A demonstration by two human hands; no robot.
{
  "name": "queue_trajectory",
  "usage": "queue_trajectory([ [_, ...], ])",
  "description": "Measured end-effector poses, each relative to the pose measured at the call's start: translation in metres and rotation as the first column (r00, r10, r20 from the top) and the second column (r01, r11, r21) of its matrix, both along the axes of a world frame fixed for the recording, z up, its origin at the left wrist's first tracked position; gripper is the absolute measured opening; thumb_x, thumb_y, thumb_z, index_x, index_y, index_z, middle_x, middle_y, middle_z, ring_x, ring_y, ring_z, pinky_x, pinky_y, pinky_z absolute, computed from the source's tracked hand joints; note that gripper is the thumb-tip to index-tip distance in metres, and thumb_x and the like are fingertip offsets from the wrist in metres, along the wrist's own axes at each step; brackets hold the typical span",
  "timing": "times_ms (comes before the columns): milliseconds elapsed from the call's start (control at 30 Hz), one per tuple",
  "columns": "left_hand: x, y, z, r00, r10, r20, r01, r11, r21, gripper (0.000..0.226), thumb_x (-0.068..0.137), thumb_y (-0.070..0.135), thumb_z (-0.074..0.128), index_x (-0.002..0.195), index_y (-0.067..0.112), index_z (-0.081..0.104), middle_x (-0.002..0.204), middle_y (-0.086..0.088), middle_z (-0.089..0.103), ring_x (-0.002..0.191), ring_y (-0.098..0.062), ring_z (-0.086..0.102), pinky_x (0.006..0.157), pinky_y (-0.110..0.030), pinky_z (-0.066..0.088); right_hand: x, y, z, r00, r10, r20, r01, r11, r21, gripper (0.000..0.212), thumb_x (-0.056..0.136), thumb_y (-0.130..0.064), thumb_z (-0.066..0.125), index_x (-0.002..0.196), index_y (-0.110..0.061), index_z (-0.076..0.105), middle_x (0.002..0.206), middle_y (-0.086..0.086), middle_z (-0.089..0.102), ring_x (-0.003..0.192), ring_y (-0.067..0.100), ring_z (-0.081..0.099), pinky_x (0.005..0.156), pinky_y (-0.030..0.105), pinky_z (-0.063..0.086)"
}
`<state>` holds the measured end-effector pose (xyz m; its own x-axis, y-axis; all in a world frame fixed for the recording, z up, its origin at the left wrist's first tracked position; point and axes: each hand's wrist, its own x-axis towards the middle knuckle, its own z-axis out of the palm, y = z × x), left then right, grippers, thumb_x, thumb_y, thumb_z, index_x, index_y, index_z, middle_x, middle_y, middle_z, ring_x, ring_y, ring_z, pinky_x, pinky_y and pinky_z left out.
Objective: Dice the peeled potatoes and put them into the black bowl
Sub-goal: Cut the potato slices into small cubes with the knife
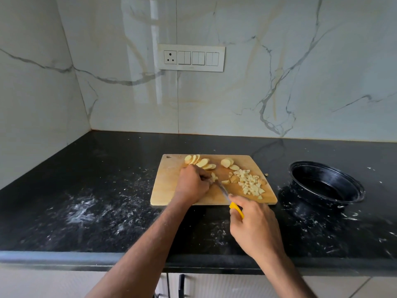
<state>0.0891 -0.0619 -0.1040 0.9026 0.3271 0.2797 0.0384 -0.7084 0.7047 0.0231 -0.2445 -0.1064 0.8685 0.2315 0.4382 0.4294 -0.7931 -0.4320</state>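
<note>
A wooden cutting board (165,190) lies on the black counter. Potato slices (200,162) fan out along its far edge, with two more slices (227,163) to their right. A heap of diced potato (250,182) covers the board's right side. My left hand (193,184) curls over a small potato piece (213,177) at the board's middle and holds it down. My right hand (253,226) grips a knife (223,191) by its yellow handle, the blade tip at that piece. The black bowl (326,183) stands to the right of the board, tilted and with nothing in it.
The black counter (96,190) is streaked with white smears on both sides of the board. A marble wall with a switch panel (191,58) rises behind, and a side wall closes the left. The counter's front edge runs below my forearms, with cabinet doors underneath.
</note>
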Motion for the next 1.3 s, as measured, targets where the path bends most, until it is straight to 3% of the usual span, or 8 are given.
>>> queue_trajectory([
  [167,-0.006,0.01,0.002,0.993,0.048,0.107,-0.017,0.961,-0.278,0.011,0.091,0.014,0.073,0.099,0.017,0.08,0.084,0.014,0.073,0.077,0.001,0.065,0.068,-0.01,0.05,0.006,0.011,0.003,0.997,0.012,0.08,-0.012,1.0,0.002,0.045,0.092,-0.031,0.059,0.137,-0.033,0.058,0.089,-0.008,0.074,0.075,0.012,0.067,0.067,0.03,0.059],
  [267,-0.008,0.011,0.002,0.986,0.085,0.144,-0.029,0.936,-0.352,0.01,0.093,0.014,0.071,0.095,0.019,0.079,0.082,0.014,0.073,0.08,0.0,0.066,0.062,-0.005,0.047,0.005,0.025,0.002,0.994,0.085,0.064,-0.08,0.993,-0.084,0.047,0.097,-0.037,0.053,0.144,-0.037,0.049,0.086,-0.008,0.07,0.071,0.008,0.059,0.061,0.019,0.046],
  [367,-0.008,0.011,0.002,0.987,0.06,0.152,-0.005,0.941,-0.337,0.011,0.093,0.014,0.07,0.093,0.019,0.079,0.08,0.014,0.072,0.079,0.001,0.066,0.062,-0.003,0.046,0.004,0.028,0.003,0.996,0.065,0.053,-0.056,0.987,-0.153,0.047,0.098,-0.036,0.053,0.145,-0.035,0.048,0.09,-0.008,0.07,0.072,0.007,0.059,0.062,0.017,0.043],
  [567,-0.005,0.011,0.0,0.989,0.037,0.142,0.007,0.955,-0.298,0.011,0.093,0.016,0.07,0.1,0.017,0.079,0.083,0.016,0.07,0.079,0.003,0.063,0.06,-0.004,0.046,-0.001,0.021,0.004,0.987,-0.156,0.044,0.16,0.981,-0.108,0.046,0.094,-0.034,0.055,0.14,-0.033,0.052,0.087,-0.006,0.074,0.078,0.016,0.07,0.068,0.03,0.057],
  [667,-0.004,0.01,0.0,0.989,0.024,0.144,0.015,0.964,-0.264,0.012,0.093,0.016,0.07,0.1,0.016,0.079,0.082,0.014,0.07,0.078,0.003,0.063,0.06,-0.004,0.046,0.001,0.024,0.006,0.99,-0.126,0.067,0.131,0.988,-0.084,0.046,0.094,-0.033,0.056,0.14,-0.032,0.054,0.076,-0.007,0.072,0.07,0.014,0.068,0.065,0.032,0.059],
  [800,-0.003,0.01,-0.001,0.987,0.02,0.159,0.013,0.978,-0.208,0.011,0.091,0.012,0.071,0.097,0.014,0.08,0.08,0.009,0.072,0.075,0.001,0.064,0.063,-0.01,0.048,0.006,0.034,0.009,0.997,-0.039,0.065,0.048,0.987,-0.15,0.047,0.097,-0.035,0.054,0.143,-0.033,0.05,0.079,-0.004,0.069,0.071,0.015,0.065,0.065,0.03,0.056],
  [1067,-0.006,0.008,-0.001,0.99,0.002,0.139,0.021,0.987,-0.157,0.013,0.092,0.013,0.07,0.102,0.013,0.079,0.084,0.01,0.07,0.079,0.0,0.063,0.066,-0.006,0.047,0.01,0.023,0.014,0.973,-0.227,0.029,0.229,0.967,-0.113,0.042,0.092,-0.03,0.057,0.134,-0.03,0.059,0.088,-0.001,0.075,0.081,0.021,0.072,0.065,0.032,0.056],
  [1300,-0.004,0.009,-0.001,0.991,-0.003,0.133,0.023,0.989,-0.147,0.012,0.091,0.013,0.071,0.1,0.014,0.079,0.085,0.01,0.071,0.08,0.001,0.064,0.069,-0.007,0.048,0.006,0.019,0.016,0.985,-0.166,0.038,0.17,0.971,-0.165,0.041,0.095,-0.031,0.056,0.135,-0.033,0.057,0.088,-0.004,0.073,0.079,0.016,0.071,0.064,0.029,0.053],
])
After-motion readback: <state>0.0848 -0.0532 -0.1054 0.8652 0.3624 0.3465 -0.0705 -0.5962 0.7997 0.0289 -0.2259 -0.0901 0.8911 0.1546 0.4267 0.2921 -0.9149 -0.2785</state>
